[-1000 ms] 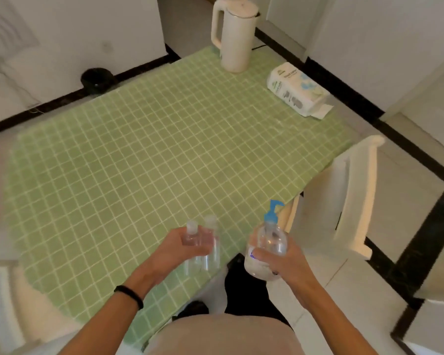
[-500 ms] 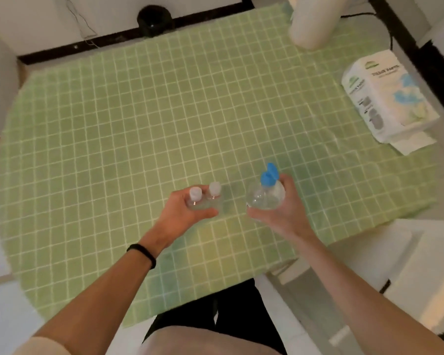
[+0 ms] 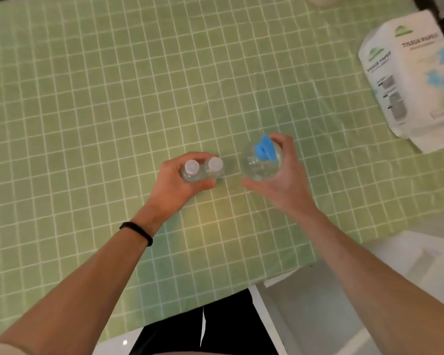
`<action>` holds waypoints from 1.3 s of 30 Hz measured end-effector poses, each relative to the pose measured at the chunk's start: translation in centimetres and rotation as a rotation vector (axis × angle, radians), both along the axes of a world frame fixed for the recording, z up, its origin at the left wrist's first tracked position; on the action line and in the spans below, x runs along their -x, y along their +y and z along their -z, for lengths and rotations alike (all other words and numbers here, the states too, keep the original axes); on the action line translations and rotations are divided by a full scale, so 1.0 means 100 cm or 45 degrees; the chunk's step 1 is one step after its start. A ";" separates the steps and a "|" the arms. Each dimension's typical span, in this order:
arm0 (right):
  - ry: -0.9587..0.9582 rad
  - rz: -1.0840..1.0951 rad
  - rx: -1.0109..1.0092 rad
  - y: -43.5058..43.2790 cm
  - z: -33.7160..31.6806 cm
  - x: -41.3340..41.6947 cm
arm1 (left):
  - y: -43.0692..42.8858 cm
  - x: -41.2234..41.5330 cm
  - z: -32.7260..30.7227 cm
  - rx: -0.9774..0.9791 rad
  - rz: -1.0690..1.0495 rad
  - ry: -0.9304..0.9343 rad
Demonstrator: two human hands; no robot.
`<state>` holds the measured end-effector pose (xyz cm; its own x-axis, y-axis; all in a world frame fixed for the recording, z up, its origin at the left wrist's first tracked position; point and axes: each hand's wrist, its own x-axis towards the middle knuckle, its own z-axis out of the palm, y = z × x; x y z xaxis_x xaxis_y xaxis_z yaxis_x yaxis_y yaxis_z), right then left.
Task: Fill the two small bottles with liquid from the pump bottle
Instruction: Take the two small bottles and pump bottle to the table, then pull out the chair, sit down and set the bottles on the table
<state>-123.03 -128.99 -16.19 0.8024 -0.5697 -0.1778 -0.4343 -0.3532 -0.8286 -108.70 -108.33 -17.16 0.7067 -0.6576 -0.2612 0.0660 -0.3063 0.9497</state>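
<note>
The task is judged to be at its very beginning. The two small clear plastic bottles [image 3: 191, 167] with white screw caps are held side by side, touching, by the left hand [image 3: 174, 183], whose fingers and thumb are curled round both. Both caps are on, so no filling is judged to be done yet. The round clear pump bottle [image 3: 260, 167] with the blue pump head [image 3: 264, 151] is gripped by the right hand [image 3: 280, 185], fingers wrapped round its body. It is held just beside the small bottles, over the green checked tablecloth [image 3: 113, 111]. Whether any bottle stands on the cloth cannot be told.

Both caps are to be removed and both bottles filled.

There are counted: two small bottles, one pump bottle, one white pack of tissue paper [image 3: 410, 80], and one black wristband [image 3: 136, 233] on the left wrist.
</note>
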 end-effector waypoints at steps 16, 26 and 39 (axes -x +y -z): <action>0.061 0.033 -0.072 -0.005 0.007 0.020 | -0.010 0.002 0.013 -0.065 0.023 0.009; 0.164 0.145 -0.166 0.003 -0.015 0.048 | 0.002 0.009 0.006 -0.147 0.077 -0.045; 0.168 0.420 -0.096 0.039 -0.099 0.117 | 0.049 0.019 -0.051 -0.148 0.050 0.126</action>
<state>-134.73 -125.13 -6.33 0.5450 -0.7753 -0.3193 -0.6199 -0.1162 -0.7760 -110.58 -103.47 -12.02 0.6480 -0.6456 -0.4041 0.1434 -0.4176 0.8972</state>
